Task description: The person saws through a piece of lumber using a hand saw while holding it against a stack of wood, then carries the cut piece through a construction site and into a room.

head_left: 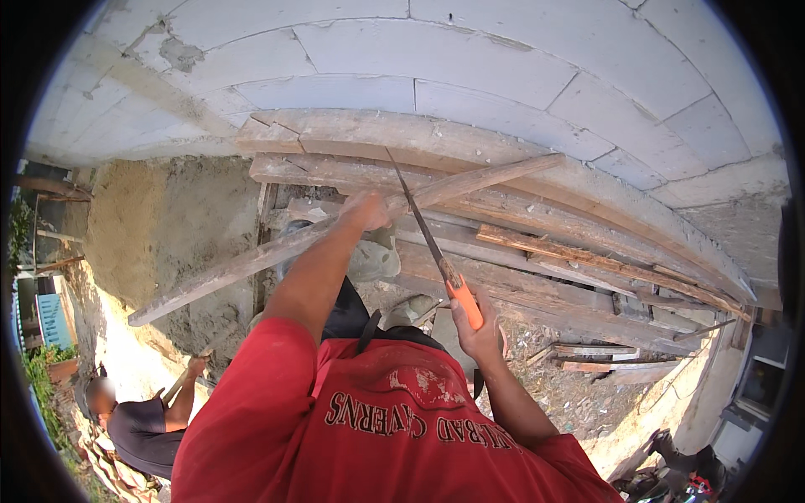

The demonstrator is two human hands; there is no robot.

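Note:
A long, weathered wooden plank [251, 267] slants from the lower left up to the right, across a stack of boards. My left hand [366, 210] is closed on it near its middle. In my right hand [478, 327] is a handsaw [426, 235] with an orange handle, gripped from below. Its narrow dark blade points up and away, crossing the plank just right of my left hand. Whether the teeth touch the wood I cannot tell. A leg of mine seems bent up under the plank beside my left hand.
Several thick boards [537, 214] lie along a pale block wall [486, 59]. A rough splintered strip [579, 256] rests on them. Rubble and wood scraps [587, 402] cover the ground at right. At lower left a co-worker [142, 432] in a dark shirt holds a long handle near a patch of grey mortar [201, 218].

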